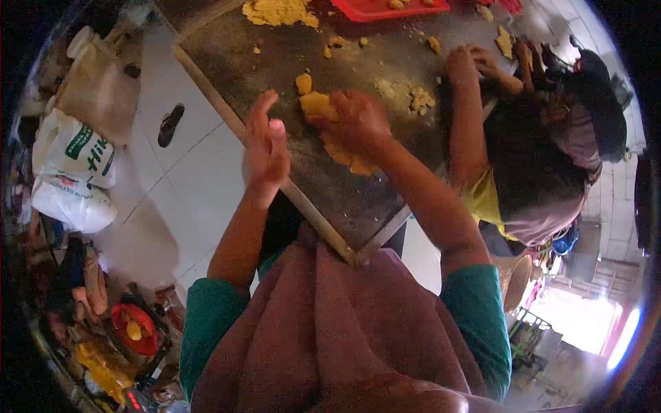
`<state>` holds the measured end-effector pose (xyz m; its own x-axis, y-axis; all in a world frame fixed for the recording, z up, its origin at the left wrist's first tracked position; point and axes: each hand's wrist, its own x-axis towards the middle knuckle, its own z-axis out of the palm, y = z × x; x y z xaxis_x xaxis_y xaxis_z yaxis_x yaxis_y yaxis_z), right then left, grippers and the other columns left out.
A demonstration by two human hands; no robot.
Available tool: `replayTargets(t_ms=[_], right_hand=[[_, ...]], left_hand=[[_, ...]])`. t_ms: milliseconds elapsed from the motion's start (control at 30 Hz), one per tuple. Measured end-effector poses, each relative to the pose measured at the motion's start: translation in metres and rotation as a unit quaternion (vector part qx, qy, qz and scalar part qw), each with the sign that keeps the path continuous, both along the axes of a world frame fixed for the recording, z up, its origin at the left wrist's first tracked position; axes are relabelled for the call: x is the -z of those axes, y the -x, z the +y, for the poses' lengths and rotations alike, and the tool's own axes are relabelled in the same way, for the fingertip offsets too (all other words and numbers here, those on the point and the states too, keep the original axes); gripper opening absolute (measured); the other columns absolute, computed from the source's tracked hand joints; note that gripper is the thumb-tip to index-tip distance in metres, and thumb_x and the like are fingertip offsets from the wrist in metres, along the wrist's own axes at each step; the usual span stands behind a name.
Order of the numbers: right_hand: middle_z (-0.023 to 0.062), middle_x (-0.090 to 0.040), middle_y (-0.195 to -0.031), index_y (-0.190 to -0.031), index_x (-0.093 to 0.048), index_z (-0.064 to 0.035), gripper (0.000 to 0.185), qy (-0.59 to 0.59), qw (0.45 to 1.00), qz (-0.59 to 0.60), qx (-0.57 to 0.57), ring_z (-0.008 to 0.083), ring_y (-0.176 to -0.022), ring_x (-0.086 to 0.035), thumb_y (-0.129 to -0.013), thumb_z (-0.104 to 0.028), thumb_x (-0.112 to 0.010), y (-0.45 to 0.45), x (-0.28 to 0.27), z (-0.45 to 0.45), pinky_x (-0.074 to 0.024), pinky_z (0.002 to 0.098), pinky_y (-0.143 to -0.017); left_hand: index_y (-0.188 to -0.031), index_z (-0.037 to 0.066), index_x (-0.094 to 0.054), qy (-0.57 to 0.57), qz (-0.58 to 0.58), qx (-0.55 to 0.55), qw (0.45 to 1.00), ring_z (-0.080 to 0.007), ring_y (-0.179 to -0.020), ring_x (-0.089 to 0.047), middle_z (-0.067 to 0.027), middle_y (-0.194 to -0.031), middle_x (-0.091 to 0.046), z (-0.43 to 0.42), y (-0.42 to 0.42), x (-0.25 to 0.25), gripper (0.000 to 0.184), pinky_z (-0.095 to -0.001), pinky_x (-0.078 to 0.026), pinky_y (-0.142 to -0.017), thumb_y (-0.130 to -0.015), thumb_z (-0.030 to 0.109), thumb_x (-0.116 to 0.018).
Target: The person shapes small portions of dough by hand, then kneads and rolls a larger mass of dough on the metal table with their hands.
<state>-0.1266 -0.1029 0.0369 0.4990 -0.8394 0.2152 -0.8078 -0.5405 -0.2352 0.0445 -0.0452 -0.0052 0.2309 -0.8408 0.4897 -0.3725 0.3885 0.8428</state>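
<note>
Yellow dough point(317, 106) pokes out from the fingers of my right hand point(358, 124), which are wrapped round it above the dark table point(275, 62). Under and below that hand a flatter piece of dough point(354, 162) lies on the table. A small dough lump point(303, 84) sits just up and left of the held piece. My left hand point(267, 148) is raised over the table's left edge, fingers stretched out and thumb apart, touching nothing.
A co-worker point(544, 151) leans over the table's right side, hands at its edge. Crumbled dough point(420, 100) lies between us. At the top are a red tray point(385, 9) and a yellow dough mass point(281, 11). White sacks point(76, 155) and a sandal point(170, 125) are on the left.
</note>
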Motion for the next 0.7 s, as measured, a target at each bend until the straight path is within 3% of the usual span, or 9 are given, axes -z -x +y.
replayTargets(t_ms=[100, 167, 300, 367, 467, 600, 700], right_hand=[[0.0164, -0.058, -0.077, -0.08, -0.057, -0.0045, 0.047, 0.011, 1.0, -0.007, 0.002, 0.0344, -0.071, -0.059, -0.073, -0.051, -0.062, 0.003, 0.002, -0.001, -0.047, 0.043, -0.062], [0.0161, -0.058, -0.078, -0.079, -0.057, -0.0048, 0.047, 0.043, 0.999, -0.02, -0.014, 0.034, -0.073, -0.06, -0.072, -0.051, -0.062, 0.006, 0.012, -0.004, -0.0471, 0.0427, -0.061], [0.0138, -0.057, -0.073, -0.073, -0.056, -0.0057, 0.044, 0.032, 0.997, -0.065, -0.012, 0.0307, -0.067, -0.059, -0.071, -0.048, -0.065, 0.014, -0.02, 0.043, -0.0471, 0.0408, -0.059], [0.0124, -0.056, -0.07, -0.071, -0.056, -0.0063, 0.042, 0.075, 0.994, -0.05, -0.063, 0.0289, -0.065, -0.058, -0.07, -0.047, -0.066, 0.027, -0.024, 0.069, -0.0471, 0.0395, -0.058], [0.0107, -0.055, -0.067, -0.068, -0.056, -0.007, 0.039, 0.069, 0.995, -0.055, -0.049, 0.0271, -0.062, -0.057, -0.069, -0.044, -0.068, 0.046, 0.004, 0.084, -0.0469, 0.038, -0.057], [0.0126, -0.059, -0.076, -0.078, -0.057, -0.007, 0.043, 0.104, 0.992, -0.033, 0.055, 0.0304, -0.069, -0.059, -0.07, -0.048, -0.066, 0.046, 0.022, 0.027, -0.0476, 0.0407, -0.06], [0.0128, -0.06, -0.081, -0.081, -0.056, -0.007, 0.045, -0.011, 0.991, 0.032, 0.126, 0.0307, -0.074, -0.06, -0.07, -0.049, -0.065, 0.035, -0.016, 0.019, -0.0478, 0.0413, -0.062]], left_hand=[[-0.123, -0.002, -0.038, -0.008, -0.036, -0.011, 0.999, -0.032, -0.118, -0.038, -0.0204, -0.125, -0.041, 0.0, 0.001, 0.004, 0.057, -0.0414, -0.027, -0.1, -0.093, 0.045, -0.029], [-0.124, -0.002, -0.038, 0.011, 0.009, -0.021, 1.0, -0.0304, -0.119, -0.036, -0.0195, -0.126, -0.04, 0.001, 0.0, 0.002, 0.057, -0.041, -0.025, -0.101, -0.093, 0.045, -0.028], [-0.125, -0.001, -0.037, 0.087, 0.153, -0.027, 0.984, -0.0276, -0.12, -0.035, -0.0174, -0.127, -0.04, -0.002, 0.001, 0.006, 0.055, -0.0387, -0.023, -0.102, -0.094, 0.043, -0.025], [-0.125, -0.001, -0.037, 0.077, 0.174, -0.03, 0.981, -0.0269, -0.12, -0.036, -0.017, -0.127, -0.04, -0.001, 0.001, 0.007, 0.055, -0.0374, -0.023, -0.102, -0.095, 0.042, -0.023], [-0.124, -0.001, -0.038, 0.078, 0.156, -0.024, 0.984, -0.0261, -0.119, -0.036, -0.0168, -0.126, -0.041, -0.003, 0.001, 0.004, 0.055, -0.0366, -0.023, -0.101, -0.095, 0.042, -0.022], [-0.121, -0.002, -0.042, 0.042, 0.096, -0.036, 0.994, -0.0252, -0.118, -0.038, -0.0168, -0.123, -0.044, 0.0, 0.003, 0.007, 0.054, -0.0367, -0.024, -0.101, -0.095, 0.042, -0.023], [-0.119, -0.002, -0.044, 0.052, 0.118, -0.027, 0.991, -0.0244, -0.117, -0.039, -0.0164, -0.122, -0.045, -0.004, 0.0, 0.012, 0.052, -0.0364, -0.025, -0.1, -0.095, 0.04, -0.024]])
